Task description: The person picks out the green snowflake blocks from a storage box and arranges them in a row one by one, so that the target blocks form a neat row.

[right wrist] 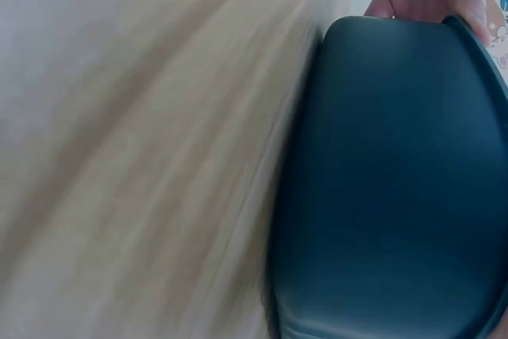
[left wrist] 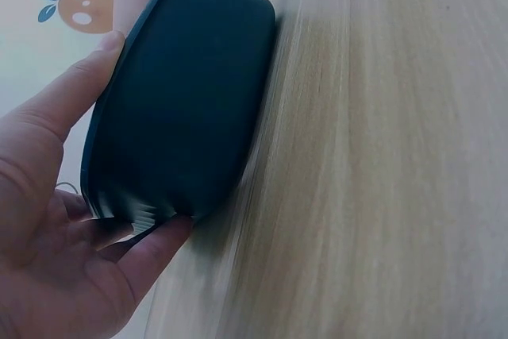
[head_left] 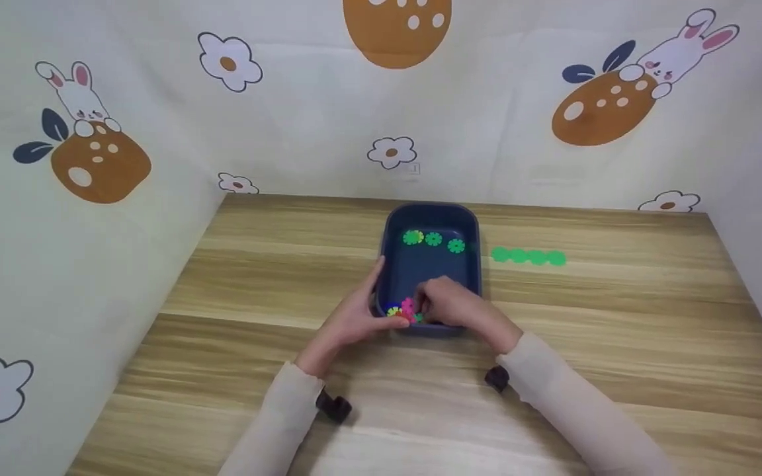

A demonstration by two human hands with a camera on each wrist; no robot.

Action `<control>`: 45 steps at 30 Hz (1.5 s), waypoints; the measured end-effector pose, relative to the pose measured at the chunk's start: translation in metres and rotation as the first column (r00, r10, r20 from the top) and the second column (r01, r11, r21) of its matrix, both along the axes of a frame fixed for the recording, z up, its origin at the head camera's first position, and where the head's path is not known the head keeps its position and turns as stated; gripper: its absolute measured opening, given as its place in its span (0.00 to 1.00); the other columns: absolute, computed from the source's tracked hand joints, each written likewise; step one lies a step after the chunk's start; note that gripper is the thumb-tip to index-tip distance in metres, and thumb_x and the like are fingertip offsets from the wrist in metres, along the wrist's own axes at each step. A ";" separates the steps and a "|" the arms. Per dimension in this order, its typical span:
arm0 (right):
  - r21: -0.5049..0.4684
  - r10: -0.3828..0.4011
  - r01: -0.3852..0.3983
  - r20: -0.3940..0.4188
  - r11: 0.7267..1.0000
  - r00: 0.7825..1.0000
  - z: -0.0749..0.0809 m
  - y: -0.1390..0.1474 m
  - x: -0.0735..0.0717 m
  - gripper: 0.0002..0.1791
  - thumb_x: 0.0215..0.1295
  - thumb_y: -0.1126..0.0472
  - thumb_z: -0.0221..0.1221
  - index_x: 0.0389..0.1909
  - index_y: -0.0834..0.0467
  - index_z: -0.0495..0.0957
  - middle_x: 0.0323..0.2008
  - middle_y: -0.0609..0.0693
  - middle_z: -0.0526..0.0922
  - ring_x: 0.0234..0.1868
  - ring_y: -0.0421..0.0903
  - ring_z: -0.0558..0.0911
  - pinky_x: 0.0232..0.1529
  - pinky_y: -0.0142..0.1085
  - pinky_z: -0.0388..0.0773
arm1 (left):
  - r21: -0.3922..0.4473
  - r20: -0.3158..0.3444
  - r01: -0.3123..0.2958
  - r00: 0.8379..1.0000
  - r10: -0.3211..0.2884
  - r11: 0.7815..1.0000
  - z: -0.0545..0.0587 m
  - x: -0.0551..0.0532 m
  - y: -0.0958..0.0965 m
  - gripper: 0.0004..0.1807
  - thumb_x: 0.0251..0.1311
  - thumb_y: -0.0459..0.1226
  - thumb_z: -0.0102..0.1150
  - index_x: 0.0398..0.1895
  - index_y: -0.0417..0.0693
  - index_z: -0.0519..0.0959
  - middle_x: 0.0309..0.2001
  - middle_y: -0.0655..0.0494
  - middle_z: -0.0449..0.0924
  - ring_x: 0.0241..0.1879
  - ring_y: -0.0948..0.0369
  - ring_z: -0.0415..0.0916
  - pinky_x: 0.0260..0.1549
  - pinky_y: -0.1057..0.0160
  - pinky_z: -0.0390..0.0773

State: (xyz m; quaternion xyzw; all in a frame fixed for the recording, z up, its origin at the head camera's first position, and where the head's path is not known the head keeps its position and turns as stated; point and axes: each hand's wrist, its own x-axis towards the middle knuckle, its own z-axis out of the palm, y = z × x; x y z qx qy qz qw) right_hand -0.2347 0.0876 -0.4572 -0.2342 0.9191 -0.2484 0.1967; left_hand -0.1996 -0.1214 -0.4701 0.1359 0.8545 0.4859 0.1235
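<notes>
A dark blue plastic bin with rounded corners stands on the table. My left hand grips its near left corner, the thumb over the rim and the fingers against the outer wall, as the left wrist view shows. My right hand reaches over the near right rim, fingers bent down into the bin; I cannot tell whether they pinch anything. Close to those fingers lie pink snowflake discs, a yellow snowflake disc and a small green piece. Towards the bin's far end are several green snowflake discs, one overlapping a yellow one.
Right of the bin, a row of joined green snowflake discs lies on the wooden table. A patterned cloth hangs behind the table and along its sides. Dark wrist straps sit at both sleeves.
</notes>
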 end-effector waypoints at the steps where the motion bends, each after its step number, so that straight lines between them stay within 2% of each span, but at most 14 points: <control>1: -0.011 0.017 -0.017 0.001 1.000 1.000 -0.001 0.000 -0.001 0.06 0.56 0.71 0.66 0.34 0.59 0.83 0.29 0.50 0.83 0.29 0.42 0.76 0.32 0.32 0.76 | -0.005 0.004 -0.002 1.000 0.002 1.000 0.001 0.000 0.000 0.66 0.48 0.55 0.75 0.82 0.58 0.39 0.82 0.52 0.42 0.79 0.49 0.48 0.77 0.46 0.53; 3: -0.021 0.033 -0.033 0.011 0.999 0.999 -0.002 0.001 -0.001 0.06 0.57 0.72 0.65 0.34 0.59 0.83 0.29 0.50 0.83 0.29 0.41 0.76 0.32 0.31 0.75 | -0.011 0.009 -0.007 1.000 0.007 1.000 0.000 0.000 0.000 0.65 0.49 0.54 0.76 0.82 0.58 0.39 0.82 0.52 0.42 0.79 0.50 0.49 0.77 0.46 0.53; 10: -0.064 0.128 -0.131 -0.054 0.989 0.990 -0.002 0.004 0.000 0.07 0.54 0.74 0.64 0.31 0.60 0.84 0.26 0.50 0.84 0.27 0.38 0.73 0.30 0.28 0.73 | -0.011 0.009 0.001 1.000 -0.001 1.000 0.001 0.001 -0.001 0.64 0.50 0.51 0.76 0.82 0.58 0.40 0.82 0.50 0.42 0.79 0.48 0.48 0.77 0.45 0.53; 17: -0.007 0.046 -0.046 -0.025 0.999 0.999 0.001 -0.002 0.000 0.07 0.54 0.70 0.69 0.32 0.60 0.81 0.27 0.49 0.80 0.28 0.41 0.73 0.32 0.32 0.73 | -0.006 0.010 0.003 1.000 -0.003 1.000 0.002 0.000 -0.001 0.64 0.50 0.53 0.75 0.82 0.59 0.39 0.82 0.51 0.41 0.80 0.49 0.46 0.77 0.45 0.51; 24: 0.041 0.045 -0.045 -0.016 0.998 0.999 0.001 -0.002 -0.001 0.06 0.56 0.71 0.66 0.32 0.59 0.80 0.28 0.49 0.80 0.29 0.43 0.74 0.32 0.34 0.74 | 0.006 -0.001 0.003 1.000 -0.003 1.000 0.001 0.001 0.000 0.64 0.51 0.51 0.75 0.82 0.58 0.39 0.82 0.53 0.41 0.80 0.50 0.46 0.77 0.46 0.51; 31: -0.065 -0.023 0.024 0.018 0.998 1.000 0.000 0.001 0.000 0.06 0.56 0.70 0.68 0.32 0.56 0.82 0.29 0.48 0.83 0.29 0.42 0.76 0.33 0.33 0.77 | 0.035 0.010 -0.005 1.000 0.004 0.999 0.000 0.000 0.000 0.63 0.51 0.49 0.75 0.82 0.59 0.39 0.82 0.55 0.42 0.80 0.52 0.47 0.77 0.46 0.51; 36: -0.151 -0.066 0.059 -0.039 0.987 0.997 0.001 0.003 0.001 0.05 0.57 0.69 0.67 0.28 0.55 0.85 0.28 0.47 0.86 0.28 0.40 0.77 0.33 0.32 0.77 | 0.026 -0.004 0.007 1.000 -0.007 1.000 0.000 -0.001 0.000 0.64 0.51 0.49 0.76 0.82 0.56 0.40 0.81 0.52 0.43 0.79 0.51 0.48 0.77 0.46 0.52; 40: -0.164 -0.108 0.097 -0.064 0.982 0.992 0.003 0.003 0.002 0.03 0.59 0.66 0.68 0.29 0.54 0.87 0.30 0.46 0.88 0.30 0.40 0.79 0.38 0.36 0.81 | 0.012 -0.019 0.014 1.000 -0.014 1.000 -0.001 -0.002 -0.001 0.64 0.50 0.50 0.76 0.82 0.53 0.40 0.81 0.50 0.44 0.79 0.50 0.49 0.77 0.45 0.53; 45: -0.161 -0.158 0.145 -0.077 0.976 0.984 0.006 0.002 0.004 0.03 0.62 0.65 0.66 0.31 0.54 0.87 0.31 0.46 0.88 0.32 0.41 0.81 0.42 0.39 0.83 | 0.012 -0.003 0.013 1.000 -0.013 1.000 0.000 -0.002 0.000 0.64 0.51 0.50 0.75 0.82 0.56 0.40 0.82 0.52 0.43 0.79 0.50 0.48 0.77 0.45 0.52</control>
